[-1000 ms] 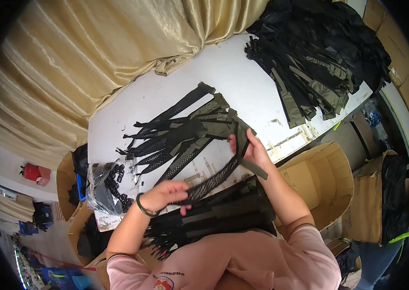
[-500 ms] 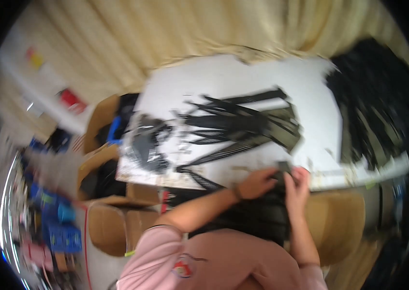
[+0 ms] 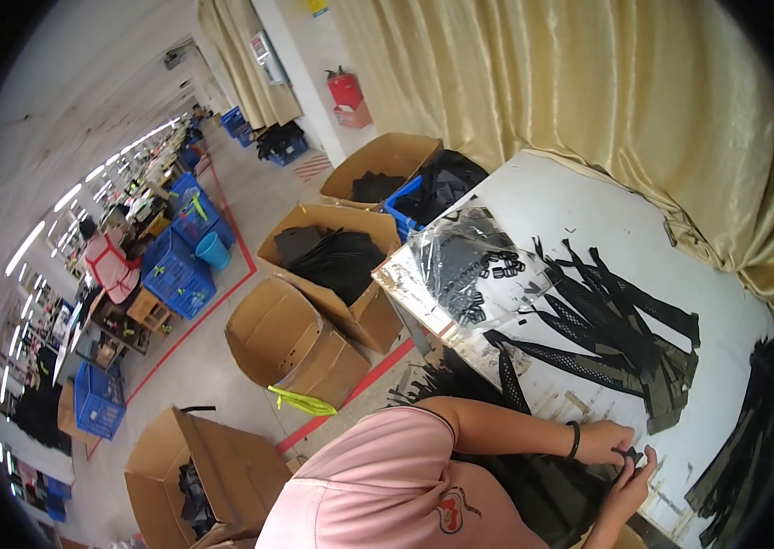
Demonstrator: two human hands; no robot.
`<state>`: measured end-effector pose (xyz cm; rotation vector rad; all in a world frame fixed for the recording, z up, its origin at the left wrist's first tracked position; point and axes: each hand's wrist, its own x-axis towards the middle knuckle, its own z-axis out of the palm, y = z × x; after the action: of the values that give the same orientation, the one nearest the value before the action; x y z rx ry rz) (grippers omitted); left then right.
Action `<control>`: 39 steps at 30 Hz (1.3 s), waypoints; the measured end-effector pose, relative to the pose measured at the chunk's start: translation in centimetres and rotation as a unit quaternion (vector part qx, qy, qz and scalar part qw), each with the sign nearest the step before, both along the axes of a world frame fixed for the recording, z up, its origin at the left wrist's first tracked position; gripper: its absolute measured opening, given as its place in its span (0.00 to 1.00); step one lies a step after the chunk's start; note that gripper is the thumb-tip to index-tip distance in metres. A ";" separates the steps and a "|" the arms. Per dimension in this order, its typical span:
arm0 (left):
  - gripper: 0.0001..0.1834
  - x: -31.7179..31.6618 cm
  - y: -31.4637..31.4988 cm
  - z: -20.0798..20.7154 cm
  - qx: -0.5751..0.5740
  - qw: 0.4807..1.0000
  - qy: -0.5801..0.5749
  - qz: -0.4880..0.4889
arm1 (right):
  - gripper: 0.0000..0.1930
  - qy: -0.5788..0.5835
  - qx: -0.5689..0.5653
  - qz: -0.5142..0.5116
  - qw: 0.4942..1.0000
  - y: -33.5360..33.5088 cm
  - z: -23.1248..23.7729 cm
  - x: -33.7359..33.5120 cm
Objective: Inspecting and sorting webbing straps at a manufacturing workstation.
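Observation:
At the near edge of the white table (image 3: 542, 197), my left hand (image 3: 601, 443), with a dark band at its wrist, pinches a small dark fabric piece (image 3: 629, 455). My right hand (image 3: 628, 487) grips the same piece from the near side, thumb and fingers closed. Dark fabric (image 3: 547, 499) hangs below my forearms against my body. Beyond my hands lies a fanned bundle of black mesh and olive strips (image 3: 657, 361). A clear plastic bag (image 3: 446, 261) lies at the table's left end, with small black buckles (image 3: 503, 264) beside it.
A pile of dark strips (image 3: 748, 430) lies at the table's right side. Open cardboard boxes (image 3: 277, 334) and a blue crate (image 3: 401, 218) stand left of the table. A person in pink (image 3: 111, 265) is far left, near blue crates (image 3: 177, 274). A gold curtain (image 3: 533, 82) hangs behind.
My view has swung left, so the table now sits farther right and the boxes and aisle show more fully. Both hands stay together, closed on the dark piece.

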<state>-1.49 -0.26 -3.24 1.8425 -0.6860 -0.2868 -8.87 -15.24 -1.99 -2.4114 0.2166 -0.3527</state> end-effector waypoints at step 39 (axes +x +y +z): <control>0.08 0.6 0.6 3.5 -0.157 0.981 0.044 -0.105 | 0.09 0.030 0.692 0.047 0.719 2.1 -0.1 -2.1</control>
<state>-0.85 0.34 0.26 1.4518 -0.8167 -0.3721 -10.95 -13.13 -2.05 -0.9110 0.2505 0.0080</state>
